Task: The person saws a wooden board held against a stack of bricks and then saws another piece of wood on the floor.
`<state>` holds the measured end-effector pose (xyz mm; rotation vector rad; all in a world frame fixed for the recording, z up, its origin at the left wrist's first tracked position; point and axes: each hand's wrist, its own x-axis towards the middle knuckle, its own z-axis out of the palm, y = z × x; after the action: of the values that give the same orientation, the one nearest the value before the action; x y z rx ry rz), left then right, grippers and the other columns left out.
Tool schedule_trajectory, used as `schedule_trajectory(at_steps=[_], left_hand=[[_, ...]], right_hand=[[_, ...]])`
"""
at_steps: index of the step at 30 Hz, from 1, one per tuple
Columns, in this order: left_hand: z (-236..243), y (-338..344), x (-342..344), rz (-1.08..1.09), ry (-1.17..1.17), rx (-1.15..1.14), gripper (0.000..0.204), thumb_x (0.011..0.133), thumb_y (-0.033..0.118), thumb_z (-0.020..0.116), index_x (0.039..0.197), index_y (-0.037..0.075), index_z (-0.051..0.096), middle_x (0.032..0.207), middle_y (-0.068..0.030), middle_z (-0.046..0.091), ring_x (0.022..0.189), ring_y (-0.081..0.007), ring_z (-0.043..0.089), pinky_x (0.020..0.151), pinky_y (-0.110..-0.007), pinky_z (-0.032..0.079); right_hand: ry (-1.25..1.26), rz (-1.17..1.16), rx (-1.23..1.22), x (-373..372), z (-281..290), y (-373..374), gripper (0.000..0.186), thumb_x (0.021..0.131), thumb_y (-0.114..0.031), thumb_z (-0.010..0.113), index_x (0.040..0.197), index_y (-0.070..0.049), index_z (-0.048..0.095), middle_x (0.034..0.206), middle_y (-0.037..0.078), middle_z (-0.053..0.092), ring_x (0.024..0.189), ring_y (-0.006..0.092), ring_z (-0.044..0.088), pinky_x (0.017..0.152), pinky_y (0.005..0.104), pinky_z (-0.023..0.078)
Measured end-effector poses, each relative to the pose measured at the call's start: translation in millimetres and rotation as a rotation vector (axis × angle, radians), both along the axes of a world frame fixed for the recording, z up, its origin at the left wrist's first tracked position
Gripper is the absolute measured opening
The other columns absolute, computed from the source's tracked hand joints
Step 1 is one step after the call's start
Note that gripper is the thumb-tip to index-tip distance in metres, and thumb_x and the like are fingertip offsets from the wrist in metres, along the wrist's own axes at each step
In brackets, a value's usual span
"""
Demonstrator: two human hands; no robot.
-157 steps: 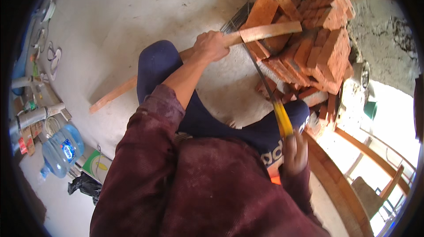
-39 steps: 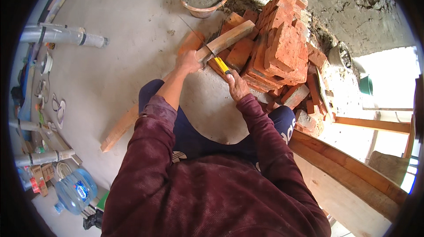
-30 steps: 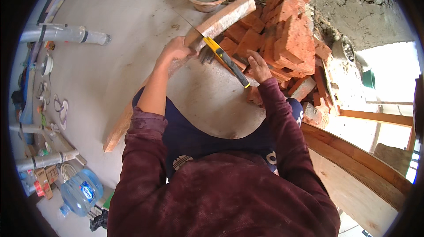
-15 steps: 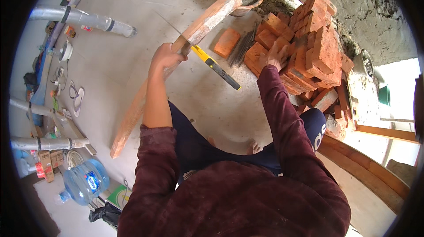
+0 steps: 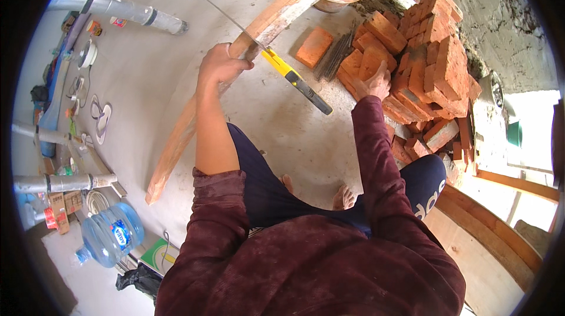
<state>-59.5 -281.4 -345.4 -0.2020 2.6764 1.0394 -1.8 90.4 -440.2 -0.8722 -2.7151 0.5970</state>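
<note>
1. while the left hand [image 5: 222,69] is wrapped firmly around the wooden beam [image 5: 294,9], the beam slants from lower left to upper right, passing behind the forearm.
2. the saw [image 5: 290,76] sits across the beam just beyond that hand, its blade out to the upper left, its yellow and black handle out to the lower right with no hand on it.
3. the right hand [image 5: 376,83] is off the saw, fingers against the brick pile [image 5: 448,72]; whether they grasp a brick, i cannot tell.
4. between saw and pile, a single brick [image 5: 313,47] lies on the floor [image 5: 276,145] beside thin dark rods [image 5: 336,56].
5. the beam's far end overlaps a basin [image 5: 331,6] in view.
</note>
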Motion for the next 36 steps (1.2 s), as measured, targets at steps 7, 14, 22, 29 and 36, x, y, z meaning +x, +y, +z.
schedule_trajectory(at_steps=[7,14,22,29,36], left_hand=[[7,4,3,-0.007,-0.066,-0.026,0.045,0.056,0.03,0.081,0.091,0.003,0.069,0.085,-0.0158,0.07,0.081,-0.0285,0.067,0.073,-0.036,0.05],[1,38,-9,-0.106,-0.055,-0.076,0.047,0.059,0.025,0.079,0.1,0.004,0.068,0.091,-0.0167,0.069,0.086,-0.029,0.066,0.077,-0.037,0.05],[-90,31,-23,-0.152,-0.177,-0.169,0.051,0.06,0.027,0.08,0.105,0.006,0.067,0.106,-0.0144,0.069,0.099,-0.0295,0.065,0.083,-0.039,0.052],[-111,100,-37,-0.24,-0.164,-0.217,0.054,0.066,0.025,0.077,0.115,0.007,0.063,0.115,-0.0129,0.066,0.107,-0.0285,0.063,0.088,-0.039,0.052],[-170,97,-1,-0.228,0.067,-0.384,0.057,0.07,0.027,0.078,0.117,0.005,0.054,0.124,-0.0147,0.059,0.113,-0.0318,0.059,0.093,-0.04,0.049]], right_hand=[[0.294,0.634,-0.411,38,-71,-75,0.077,0.069,-0.022,0.075,0.138,-0.01,0.043,0.137,0.019,0.046,0.126,0.0376,0.045,0.105,0.0479,0.036],[-0.008,0.695,-0.199,-27,-117,-132,0.081,0.068,-0.024,0.076,0.14,-0.01,0.042,0.144,0.015,0.04,0.133,0.0321,0.038,0.106,0.0466,0.032],[-0.063,0.257,-1.511,33,-72,-13,0.06,0.094,-0.037,0.055,0.14,-0.001,0.043,0.125,0.018,0.059,0.114,0.0255,0.057,0.095,0.041,0.046],[-0.231,0.709,-0.738,23,-9,-35,0.062,0.089,-0.053,0.059,0.126,-0.004,0.05,0.091,0.021,0.066,0.091,0.0292,0.066,0.082,0.0386,0.049],[-0.267,0.713,-0.632,25,-51,-51,0.055,0.094,-0.057,0.045,0.117,-0.008,0.056,0.09,0.028,0.064,0.093,0.0464,0.062,0.082,0.0466,0.048]])
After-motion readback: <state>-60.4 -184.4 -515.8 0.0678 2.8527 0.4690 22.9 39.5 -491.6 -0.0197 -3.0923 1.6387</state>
